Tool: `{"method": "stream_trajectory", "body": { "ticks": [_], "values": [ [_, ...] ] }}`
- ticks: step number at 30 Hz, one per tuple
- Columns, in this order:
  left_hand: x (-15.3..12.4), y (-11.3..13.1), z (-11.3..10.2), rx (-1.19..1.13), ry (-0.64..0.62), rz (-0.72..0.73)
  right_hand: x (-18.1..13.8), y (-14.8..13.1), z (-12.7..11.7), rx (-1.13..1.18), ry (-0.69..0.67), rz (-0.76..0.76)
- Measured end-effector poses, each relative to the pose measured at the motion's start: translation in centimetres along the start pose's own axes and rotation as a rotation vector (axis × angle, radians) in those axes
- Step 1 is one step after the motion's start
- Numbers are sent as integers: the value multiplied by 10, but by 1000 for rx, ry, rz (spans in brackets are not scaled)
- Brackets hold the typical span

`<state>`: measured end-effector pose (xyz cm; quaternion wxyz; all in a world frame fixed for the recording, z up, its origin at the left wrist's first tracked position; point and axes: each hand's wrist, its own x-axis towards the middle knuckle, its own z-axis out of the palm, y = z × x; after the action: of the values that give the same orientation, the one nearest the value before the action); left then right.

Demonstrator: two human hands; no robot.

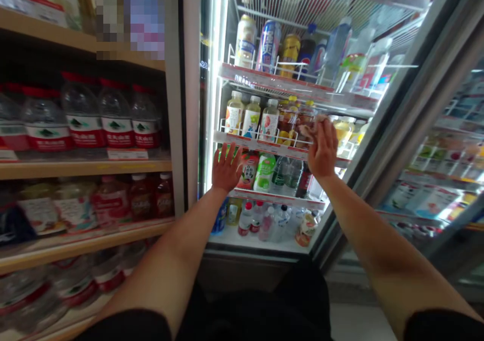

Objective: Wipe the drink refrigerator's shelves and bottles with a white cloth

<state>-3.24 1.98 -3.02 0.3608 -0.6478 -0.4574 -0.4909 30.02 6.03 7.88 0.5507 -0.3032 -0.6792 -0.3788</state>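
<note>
In the head view, my right hand (324, 147) is raised in front of the lit drinks fridge, its fingers pressed over a crumpled pinkish-brown cloth (308, 129). Behind the cloth is the shelf with amber bottles (290, 113). My left hand (227, 169) is lower and to the left, fingers stretched and spread, holding nothing. It is in front of the left end of a shelf with a green bottle (265, 172) and a red-labelled one. Whether either hand touches a glass pane is hard to make out.
Wooden shelves on the left hold large red-capped water bottles (114, 116) and juice bottles (111, 200). A metal fridge frame (393, 114) slants along the right, with another stocked fridge (434, 174) beyond it. Cans (269, 46) stand on an upper wire shelf.
</note>
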Motion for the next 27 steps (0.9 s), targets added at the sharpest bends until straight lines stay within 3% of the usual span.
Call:
{"method": "stream_trajectory", "body": {
  "ticks": [3,6,11,16,21,24,27],
  "values": [
    [0,1,0,-6,5,5,-4,39,1,-54,183,123],
    [0,1,1,0,12,5,-11,58,5,-47,233,229],
    [0,1,0,16,16,17,8,38,17,-18,207,333],
    [0,1,0,31,35,43,16,-28,20,44,31,147],
    [-1,1,1,75,28,38,-11,-85,18,184,-308,-259],
    [-1,0,1,84,31,52,-7,-92,16,198,-440,-418],
    [-2,-1,2,81,41,54,15,-75,12,149,-320,-284]
  ]
}}
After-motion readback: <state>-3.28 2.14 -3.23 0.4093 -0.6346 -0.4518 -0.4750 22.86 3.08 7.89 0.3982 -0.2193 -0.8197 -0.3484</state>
